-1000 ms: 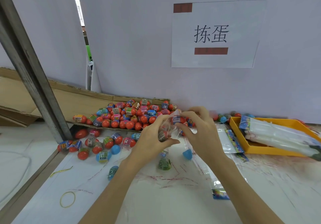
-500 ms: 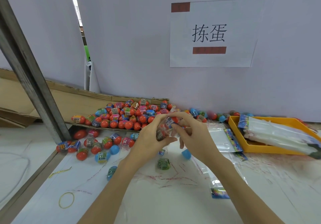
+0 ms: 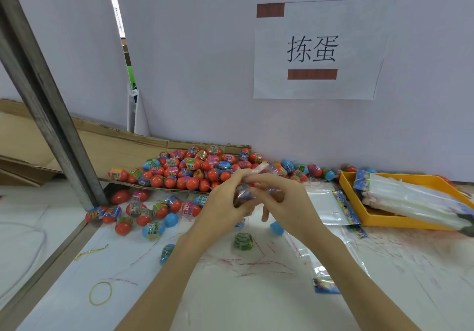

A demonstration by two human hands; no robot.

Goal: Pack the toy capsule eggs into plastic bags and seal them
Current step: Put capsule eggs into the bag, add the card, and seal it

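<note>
Head view, frame centre: both hands meet above the white table (image 3: pixel 230 305). Left hand (image 3: pixel 220 210) has fingers curled round a small clear plastic bag (image 3: pixel 243 193) holding wrapped toy capsule eggs; bag contents partly hidden by fingers, count not legible. Right hand (image 3: pixel 284 202) pinches the top of the same bag, thumb and forefinger at its upper edge; lower fingers hang loose below. Bag is held clear of the table surface.

Behind the hands, centre-left: a heap of red and blue toy capsule eggs with printed wrappers (image 3: pixel 189 169) lying on a flat brown cardboard sheet (image 3: pixel 107 148). More loose eggs are scattered on the table in front of the cardboard, left of centre. One green-wrapped egg (image 3: pixel 243 241) sits just below the hands; a plain blue capsule half (image 3: pixel 277 228) lies beside the right wrist.

Right of frame: orange plastic tray (image 3: pixel 384 223) holding a stack of empty clear bags with colourful header strips (image 3: pixel 410 197). A flat empty bag (image 3: pixel 328 207) lies on the table between tray and right hand; another bag (image 3: pixel 325 282) lies lower, under the right forearm.

Lower left: yellow rubber band (image 3: pixel 100 293) on the table. Upper right: white paper sign with black characters (image 3: pixel 315 48) fixed to the pale wall. Grey metal post (image 3: pixel 46 94) crosses the left side diagonally.
</note>
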